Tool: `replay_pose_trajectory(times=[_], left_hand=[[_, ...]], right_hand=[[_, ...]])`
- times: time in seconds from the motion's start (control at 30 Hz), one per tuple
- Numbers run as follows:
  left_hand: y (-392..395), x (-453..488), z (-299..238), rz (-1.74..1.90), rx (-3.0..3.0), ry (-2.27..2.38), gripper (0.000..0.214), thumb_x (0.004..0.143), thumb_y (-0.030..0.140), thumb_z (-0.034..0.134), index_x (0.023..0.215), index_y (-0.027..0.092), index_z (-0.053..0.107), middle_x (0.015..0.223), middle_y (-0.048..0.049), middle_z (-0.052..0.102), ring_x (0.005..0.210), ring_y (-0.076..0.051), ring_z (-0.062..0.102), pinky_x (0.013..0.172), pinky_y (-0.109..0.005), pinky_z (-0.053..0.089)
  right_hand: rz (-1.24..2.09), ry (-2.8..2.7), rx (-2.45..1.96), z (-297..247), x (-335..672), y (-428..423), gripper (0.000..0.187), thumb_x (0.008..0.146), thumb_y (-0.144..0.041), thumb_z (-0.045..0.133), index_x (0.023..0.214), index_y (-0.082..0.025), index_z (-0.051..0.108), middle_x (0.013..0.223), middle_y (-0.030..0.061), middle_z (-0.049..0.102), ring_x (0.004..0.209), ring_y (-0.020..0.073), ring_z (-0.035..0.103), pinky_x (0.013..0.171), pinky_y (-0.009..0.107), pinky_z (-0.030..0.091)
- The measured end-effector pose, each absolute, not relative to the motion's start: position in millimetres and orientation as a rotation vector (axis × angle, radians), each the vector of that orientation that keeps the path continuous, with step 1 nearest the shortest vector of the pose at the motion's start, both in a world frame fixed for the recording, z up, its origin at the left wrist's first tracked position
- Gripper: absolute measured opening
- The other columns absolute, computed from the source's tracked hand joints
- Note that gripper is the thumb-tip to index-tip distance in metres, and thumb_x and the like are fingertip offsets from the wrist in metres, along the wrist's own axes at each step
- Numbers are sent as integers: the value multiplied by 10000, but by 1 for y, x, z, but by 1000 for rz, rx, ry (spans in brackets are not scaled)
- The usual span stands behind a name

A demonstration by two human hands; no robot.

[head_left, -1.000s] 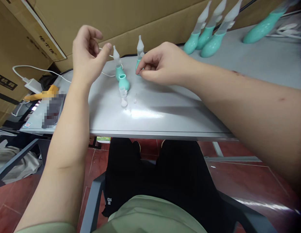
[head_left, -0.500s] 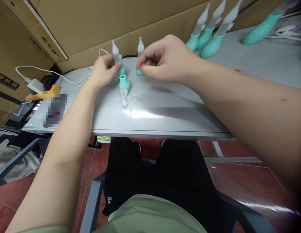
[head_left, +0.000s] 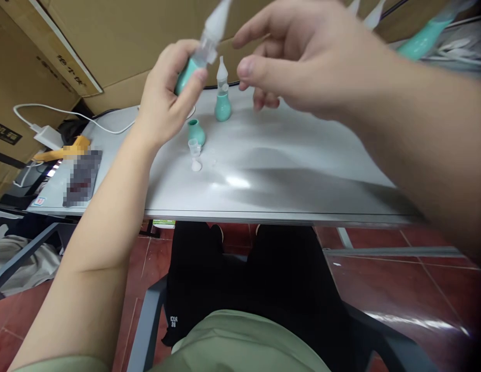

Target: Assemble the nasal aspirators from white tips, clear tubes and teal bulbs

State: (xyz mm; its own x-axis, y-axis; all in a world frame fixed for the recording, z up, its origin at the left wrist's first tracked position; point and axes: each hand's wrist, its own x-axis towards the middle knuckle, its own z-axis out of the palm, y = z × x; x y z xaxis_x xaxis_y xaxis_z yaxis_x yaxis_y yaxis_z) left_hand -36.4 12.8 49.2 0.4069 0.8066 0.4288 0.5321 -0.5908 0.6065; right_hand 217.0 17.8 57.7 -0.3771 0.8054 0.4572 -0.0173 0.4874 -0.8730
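My left hand (head_left: 163, 98) is closed around the teal bulb of a nasal aspirator (head_left: 206, 50), lifted off the table and tilted with its white tip up to the right. My right hand (head_left: 302, 64) hovers just right of it, fingers apart and holding nothing. Below and between the hands, a second nasal aspirator (head_left: 223, 107) stands upright on the table. Nearer to me are a loose teal bulb (head_left: 196, 133) with an open neck, a clear connector (head_left: 194, 146) and a small white tip (head_left: 196, 165). A tiny clear piece (head_left: 214, 161) lies beside them.
More aspirators are at the back right, mostly behind my right hand; one leaning bulb (head_left: 420, 44) shows. Cardboard (head_left: 139, 31) walls the back of the grey table (head_left: 263, 196). At left are a white charger (head_left: 49, 137), its cable, a yellow object (head_left: 75, 148) and a blurred dark slab (head_left: 82, 178).
My left hand has raised its aspirator from the table, up and to the right. My right hand has left the standing aspirator, moved up and right, and its fingers have spread.
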Motion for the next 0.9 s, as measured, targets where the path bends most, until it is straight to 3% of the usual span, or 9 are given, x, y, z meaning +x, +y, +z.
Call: replay_pose_trajectory(times=[0.1,0.2,0.33,0.4,0.53,0.6,0.73,0.9], left_hand=[[6,-29,54,991,2383,1221,344,937,770,871,1204,564,940,991,-37,893,1289,-503,801,976,-624,634],[14,-22,54,1036,2469,1284,238,930,722,857,991,492,873,1081,-25,909,1184,-465,788,1077,-627,615],[36,-12,55,1045,2637,1204,320,861,646,793,787,401,603,1009,-119,841,1074,-487,759,1016,-639,555],[42,-6,58,881,2688,1159,352,1027,643,759,872,382,581,1115,-137,854,1156,-485,768,1048,-616,544],[37,3,59,824,2706,1182,309,1101,521,700,923,367,501,1211,-160,869,1230,-477,764,1078,-577,526],[31,5,56,737,2707,1191,230,1145,440,697,988,357,552,1313,-136,885,1301,-439,755,1148,-540,522],[33,-1,42,813,2710,1152,234,1117,434,717,962,364,557,1246,-136,887,1194,-432,773,1085,-547,535],[54,-8,22,997,2622,1051,200,986,509,831,908,381,698,1117,-106,876,1112,-461,793,1011,-600,603]], right_hand=[[1123,-1649,-556,25,221,38,305,1115,-56,1004,1248,-276,840,833,-68,829,596,130,755,509,215,569],[1081,-1660,-469,7,221,49,321,1033,-251,1154,1156,-273,858,873,-40,851,644,140,769,553,251,579],[1098,-1613,-517,5,223,51,386,1076,-362,1163,1049,-252,794,866,-33,826,682,134,736,616,261,606],[1100,-1570,-558,6,225,51,378,1088,-299,1139,1014,-259,771,857,-27,818,693,144,728,643,272,612],[1112,-1487,-630,7,228,51,374,1131,-219,1048,952,-279,724,791,-25,789,685,171,720,636,297,597],[1132,-1495,-658,7,229,50,379,1158,-184,991,926,-280,707,793,-29,793,705,168,721,672,287,622],[1207,-1568,-621,7,230,47,446,1174,-229,991,871,-266,666,817,-26,782,691,154,691,686,282,626],[1249,-1611,-540,6,230,45,561,1118,-406,1120,834,-267,657,858,-13,747,662,138,649,610,285,539]])
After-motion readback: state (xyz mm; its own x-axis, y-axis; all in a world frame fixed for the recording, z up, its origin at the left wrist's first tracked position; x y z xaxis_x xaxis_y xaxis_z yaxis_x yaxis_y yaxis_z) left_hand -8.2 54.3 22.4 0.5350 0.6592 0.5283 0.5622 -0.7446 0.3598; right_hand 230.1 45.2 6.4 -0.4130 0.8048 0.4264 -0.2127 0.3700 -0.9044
